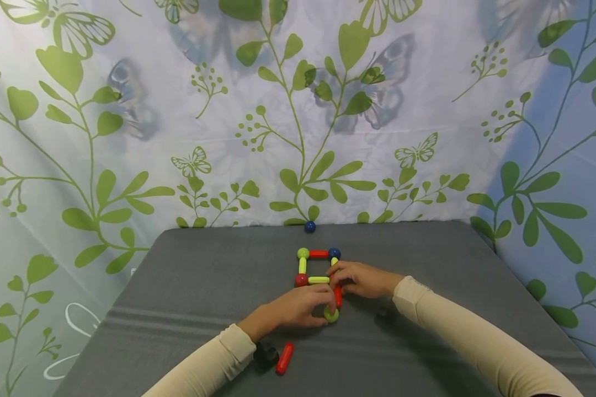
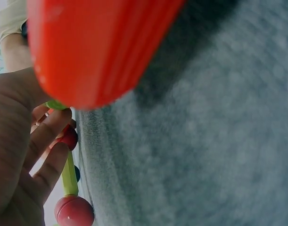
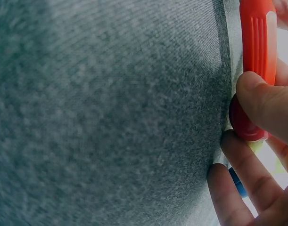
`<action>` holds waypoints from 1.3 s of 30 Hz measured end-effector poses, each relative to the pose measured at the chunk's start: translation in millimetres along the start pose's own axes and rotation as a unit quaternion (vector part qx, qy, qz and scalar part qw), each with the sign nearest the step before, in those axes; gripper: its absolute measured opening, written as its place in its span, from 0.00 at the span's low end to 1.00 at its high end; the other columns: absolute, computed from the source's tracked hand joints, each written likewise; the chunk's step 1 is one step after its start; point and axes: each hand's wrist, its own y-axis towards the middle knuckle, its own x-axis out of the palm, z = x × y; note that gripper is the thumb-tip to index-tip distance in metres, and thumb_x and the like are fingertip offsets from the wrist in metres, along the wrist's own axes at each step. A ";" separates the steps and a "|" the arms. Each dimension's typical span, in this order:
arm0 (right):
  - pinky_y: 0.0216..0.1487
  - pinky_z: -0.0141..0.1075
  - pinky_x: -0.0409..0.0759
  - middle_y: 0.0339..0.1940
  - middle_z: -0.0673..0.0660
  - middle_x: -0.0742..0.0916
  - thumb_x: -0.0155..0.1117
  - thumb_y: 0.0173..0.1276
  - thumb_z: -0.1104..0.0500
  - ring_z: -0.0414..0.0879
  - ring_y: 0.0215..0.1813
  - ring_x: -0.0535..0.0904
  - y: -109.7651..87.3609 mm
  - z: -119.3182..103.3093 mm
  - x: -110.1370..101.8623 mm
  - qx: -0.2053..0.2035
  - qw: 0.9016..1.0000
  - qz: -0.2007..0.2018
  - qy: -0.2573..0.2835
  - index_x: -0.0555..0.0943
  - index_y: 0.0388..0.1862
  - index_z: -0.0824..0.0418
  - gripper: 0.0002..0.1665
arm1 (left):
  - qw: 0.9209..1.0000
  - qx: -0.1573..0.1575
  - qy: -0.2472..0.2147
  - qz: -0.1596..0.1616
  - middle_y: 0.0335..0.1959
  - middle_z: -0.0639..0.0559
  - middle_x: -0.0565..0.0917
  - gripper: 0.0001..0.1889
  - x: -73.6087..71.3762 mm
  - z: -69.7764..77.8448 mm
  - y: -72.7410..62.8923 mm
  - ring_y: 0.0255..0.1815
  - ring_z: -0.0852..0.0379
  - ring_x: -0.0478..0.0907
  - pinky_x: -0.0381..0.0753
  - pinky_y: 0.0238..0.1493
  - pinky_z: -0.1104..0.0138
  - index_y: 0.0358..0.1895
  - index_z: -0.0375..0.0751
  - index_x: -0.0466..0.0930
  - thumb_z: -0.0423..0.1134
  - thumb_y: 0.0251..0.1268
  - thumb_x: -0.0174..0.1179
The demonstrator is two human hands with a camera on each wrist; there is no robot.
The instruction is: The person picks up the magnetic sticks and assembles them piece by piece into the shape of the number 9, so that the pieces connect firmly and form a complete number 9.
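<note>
A flat frame of magnetic sticks and balls lies on the grey table. Its square has a green ball point(image 1: 303, 253), a blue ball point(image 1: 334, 253), a red ball point(image 1: 301, 280) and a second red ball point(image 3: 245, 122) mostly covered by fingers. From that covered corner a red stick point(image 1: 338, 296) runs toward the person, ending at another green ball point(image 1: 331, 315). My left hand point(image 1: 298, 306) pinches this near green ball. With thumb and fingers, my right hand point(image 1: 361, 279) grips the covered red ball, its thumb right beside the red stick's end.
A loose red stick point(image 1: 285, 358) lies near the left wrist and looms large in the left wrist view. At the table's back edge sits a lone blue ball point(image 1: 310, 226). Behind it hangs a leaf-and-butterfly curtain point(image 1: 248, 182).
</note>
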 end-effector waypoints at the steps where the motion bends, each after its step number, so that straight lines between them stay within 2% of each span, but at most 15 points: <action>1: 0.65 0.46 0.73 0.63 0.58 0.79 0.68 0.67 0.72 0.48 0.65 0.74 0.0 0.1 0.0 0.003 1.000 -0.002 0.001 0.85 0.49 0.47 0.21 | 1.000 -0.001 0.000 -0.003 0.49 0.59 0.75 0.15 0.0 0.3 0.1 0.52 0.67 0.72 0.69 0.56 0.79 0.44 0.49 0.78 0.35 0.59 0.75; 6: 0.65 0.47 0.73 0.64 0.58 0.79 0.68 0.67 0.71 0.48 0.65 0.74 0.2 -0.4 -0.9 0.013 1.000 -0.006 0.001 0.85 0.48 0.46 0.21 | 1.000 0.001 0.012 -0.009 0.49 0.59 0.75 0.15 -0.3 1.6 1.7 0.52 0.66 0.72 0.68 0.57 0.80 0.44 0.49 0.78 0.37 0.59 0.75; 15: 0.66 0.46 0.73 0.65 0.57 0.78 0.68 0.67 0.71 0.48 0.66 0.73 0.6 -3.8 -1.3 0.017 1.000 -0.013 -0.003 0.85 0.50 0.46 0.22 | 0.999 0.028 0.038 -0.002 0.48 0.59 0.75 0.16 3.5 0.3 6.4 0.50 0.68 0.72 0.69 0.55 0.81 0.44 0.49 0.78 0.42 0.58 0.76; 22: 0.66 0.47 0.72 0.65 0.57 0.78 0.67 0.67 0.71 0.48 0.66 0.73 -0.5 -2.9 -1.6 0.014 1.000 -0.013 0.002 0.85 0.50 0.47 0.21 | 0.999 0.036 0.037 0.000 0.47 0.59 0.74 0.16 3.8 0.6 7.6 0.49 0.68 0.71 0.68 0.54 0.82 0.44 0.50 0.78 0.42 0.59 0.76; 30: 0.64 0.48 0.74 0.64 0.59 0.78 0.67 0.67 0.73 0.51 0.65 0.74 -0.8 2.3 -1.1 -0.010 1.000 -0.006 0.005 0.84 0.51 0.48 0.22 | 0.998 0.046 0.038 0.001 0.47 0.58 0.74 0.16 4.3 -0.7 9.0 0.49 0.67 0.71 0.68 0.54 0.81 0.44 0.49 0.78 0.42 0.58 0.76; 39: 0.65 0.48 0.73 0.64 0.59 0.78 0.66 0.67 0.74 0.51 0.65 0.73 0.4 -0.7 -3.7 0.004 1.000 -0.014 0.013 0.84 0.49 0.48 0.22 | 0.998 0.047 0.040 0.003 0.47 0.58 0.74 0.16 4.6 -0.5 9.7 0.48 0.67 0.70 0.67 0.54 0.82 0.44 0.49 0.78 0.42 0.59 0.76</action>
